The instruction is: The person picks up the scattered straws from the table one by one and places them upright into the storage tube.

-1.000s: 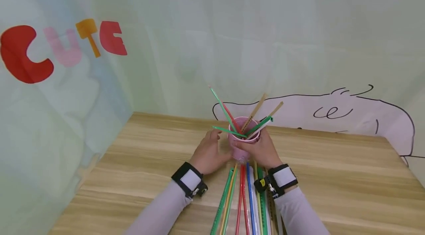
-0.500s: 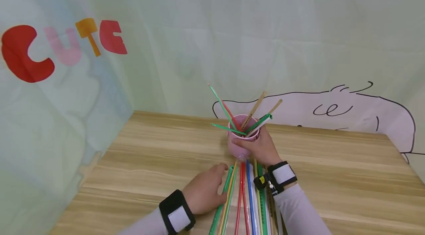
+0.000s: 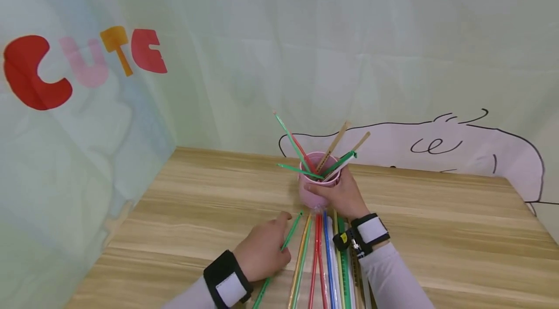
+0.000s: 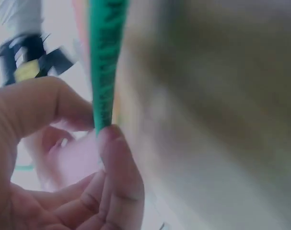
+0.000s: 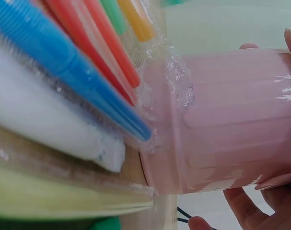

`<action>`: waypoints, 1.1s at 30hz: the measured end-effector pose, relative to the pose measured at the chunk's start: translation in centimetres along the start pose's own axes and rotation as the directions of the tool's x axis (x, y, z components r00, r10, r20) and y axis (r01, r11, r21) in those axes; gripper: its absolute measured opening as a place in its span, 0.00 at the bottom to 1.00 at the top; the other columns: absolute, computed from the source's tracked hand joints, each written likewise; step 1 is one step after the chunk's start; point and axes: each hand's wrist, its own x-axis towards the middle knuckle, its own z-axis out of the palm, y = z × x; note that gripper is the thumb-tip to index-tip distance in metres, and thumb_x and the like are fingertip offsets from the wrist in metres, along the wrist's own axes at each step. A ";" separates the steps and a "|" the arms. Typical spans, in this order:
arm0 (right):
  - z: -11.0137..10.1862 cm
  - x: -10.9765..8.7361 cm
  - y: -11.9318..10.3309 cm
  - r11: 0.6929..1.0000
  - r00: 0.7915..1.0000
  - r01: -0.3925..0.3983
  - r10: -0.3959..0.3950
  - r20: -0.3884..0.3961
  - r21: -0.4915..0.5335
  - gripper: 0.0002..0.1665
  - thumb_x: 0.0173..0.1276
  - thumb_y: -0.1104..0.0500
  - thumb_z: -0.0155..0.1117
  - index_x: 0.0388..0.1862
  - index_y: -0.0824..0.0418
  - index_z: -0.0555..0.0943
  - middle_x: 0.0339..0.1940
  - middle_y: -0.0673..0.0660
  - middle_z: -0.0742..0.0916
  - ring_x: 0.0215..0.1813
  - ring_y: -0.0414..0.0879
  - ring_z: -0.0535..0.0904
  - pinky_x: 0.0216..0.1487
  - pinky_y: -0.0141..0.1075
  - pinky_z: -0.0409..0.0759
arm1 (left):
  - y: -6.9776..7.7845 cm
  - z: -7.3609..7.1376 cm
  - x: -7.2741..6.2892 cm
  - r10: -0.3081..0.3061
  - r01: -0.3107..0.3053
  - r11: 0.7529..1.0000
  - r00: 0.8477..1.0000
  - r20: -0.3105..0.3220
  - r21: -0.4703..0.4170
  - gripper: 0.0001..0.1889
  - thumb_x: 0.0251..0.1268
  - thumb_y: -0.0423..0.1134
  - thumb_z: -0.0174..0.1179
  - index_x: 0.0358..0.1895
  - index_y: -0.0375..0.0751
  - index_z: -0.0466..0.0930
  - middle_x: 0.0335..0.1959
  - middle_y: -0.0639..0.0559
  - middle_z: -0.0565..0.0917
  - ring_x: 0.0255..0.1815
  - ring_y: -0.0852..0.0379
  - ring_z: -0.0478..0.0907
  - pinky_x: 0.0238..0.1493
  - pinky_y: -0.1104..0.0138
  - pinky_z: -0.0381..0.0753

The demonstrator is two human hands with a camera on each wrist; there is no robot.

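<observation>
My left hand (image 3: 262, 253) pinches a green wrapped straw (image 3: 292, 232) between thumb and fingers, left of the row of straws. Dark printing runs along this straw's wrapper in the left wrist view (image 4: 106, 57). At the back of the row, my right hand (image 3: 347, 196) grips a pink cup (image 3: 310, 197) round its right side, with the thumb across the front below the rim. Several straws stand fanned out in the cup, among them brown paper ones (image 3: 335, 143), a red one and green ones. The cup's ribbed wall (image 5: 241, 115) fills much of the right wrist view.
A row of straws lies on the wooden table (image 3: 196, 202) in front of the cup: yellow, green, red (image 3: 315, 260), blue (image 3: 328, 255), white and brown. Some have clear wrappers. A printed cloth backdrop (image 3: 244, 56) rises behind and left of the table.
My left hand has left the cup's side, come back toward me and picked up the green straw from the row's left end, shifting it left. My right hand keeps its grip on the cup.
</observation>
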 end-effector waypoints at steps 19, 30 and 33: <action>0.0 0.0 0.1 0.999 1.000 0.027 -0.027 0.004 -0.027 0.45 0.58 0.57 0.82 0.72 0.52 0.70 0.64 0.55 0.83 0.66 0.52 0.80 0.67 0.50 0.78 | 2.2 -7.6 0.6 -0.021 -0.173 0.792 0.951 -0.309 -0.585 0.05 0.80 0.33 0.54 0.49 0.36 0.75 0.44 0.40 0.86 0.40 0.48 0.90 0.45 0.60 0.90; 0.2 -0.2 0.0 0.999 1.000 -0.009 0.008 -0.011 -0.036 0.48 0.57 0.55 0.83 0.73 0.52 0.67 0.65 0.55 0.83 0.67 0.51 0.79 0.71 0.52 0.74 | 1.5 -8.3 4.4 -0.024 -0.320 0.641 0.900 -0.434 -0.698 0.10 0.85 0.34 0.45 0.58 0.31 0.65 0.58 0.32 0.83 0.55 0.32 0.86 0.52 0.57 0.89; 0.2 -0.1 0.0 1.000 1.000 -0.008 0.007 -0.016 -0.030 0.49 0.57 0.56 0.84 0.74 0.54 0.67 0.66 0.56 0.82 0.68 0.51 0.79 0.70 0.52 0.74 | 1.1 -8.3 5.7 -0.039 -0.343 0.623 0.884 -0.466 -0.703 0.12 0.85 0.34 0.44 0.59 0.29 0.64 0.59 0.31 0.82 0.56 0.31 0.85 0.53 0.56 0.89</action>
